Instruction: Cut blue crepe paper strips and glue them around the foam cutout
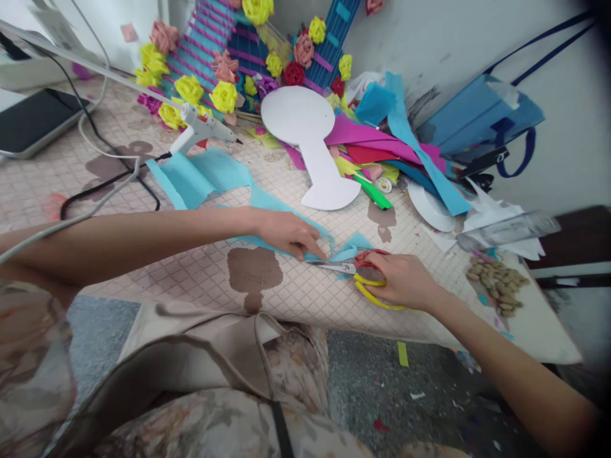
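Note:
A light-blue strip of crepe paper (281, 202) lies across the table, folded at its left end. My left hand (286, 232) is on its near edge, index finger stretched toward the scissor blades and the other fingers curled at the paper. My right hand (401, 277) grips scissors (365, 280) with one red and one yellow handle loop. Their blades point left at the paper by my left fingertips; how far they are parted is hard to see. A small light-blue paper piece (359, 242) lies just beyond the scissors.
A white card cutout (324, 165) lies beyond my hands. A white glue gun (203, 132) with cables is at left, near a black tablet-like device (41, 121). Paper flowers (224, 95), coloured scraps, a clear bottle (510, 230) and a pile of shelled-looking nuts (499, 283) are around.

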The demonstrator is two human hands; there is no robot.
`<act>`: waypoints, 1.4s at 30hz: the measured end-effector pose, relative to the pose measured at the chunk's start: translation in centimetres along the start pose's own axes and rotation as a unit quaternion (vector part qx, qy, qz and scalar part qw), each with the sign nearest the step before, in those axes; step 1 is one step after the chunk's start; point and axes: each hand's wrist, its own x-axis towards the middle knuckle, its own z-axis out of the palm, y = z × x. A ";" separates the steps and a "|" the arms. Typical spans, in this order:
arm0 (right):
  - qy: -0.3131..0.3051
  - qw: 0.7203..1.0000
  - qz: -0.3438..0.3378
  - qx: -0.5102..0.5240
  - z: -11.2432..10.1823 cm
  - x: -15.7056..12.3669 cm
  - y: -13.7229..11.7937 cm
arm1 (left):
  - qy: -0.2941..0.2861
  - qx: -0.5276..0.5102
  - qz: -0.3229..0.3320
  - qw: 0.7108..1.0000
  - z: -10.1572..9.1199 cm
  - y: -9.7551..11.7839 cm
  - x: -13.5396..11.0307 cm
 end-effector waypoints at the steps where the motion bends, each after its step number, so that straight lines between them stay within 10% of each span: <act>1: 0.002 1.000 -0.001 -0.006 0.1 0.0 0.0 | -0.002 0.002 -0.001 1.000 0.0 0.0 0.0; 42: 0.033 0.998 -0.004 -0.049 -0.1 0.0 -0.6 | 0.080 -0.140 0.040 0.986 1.0 -1.0 -0.6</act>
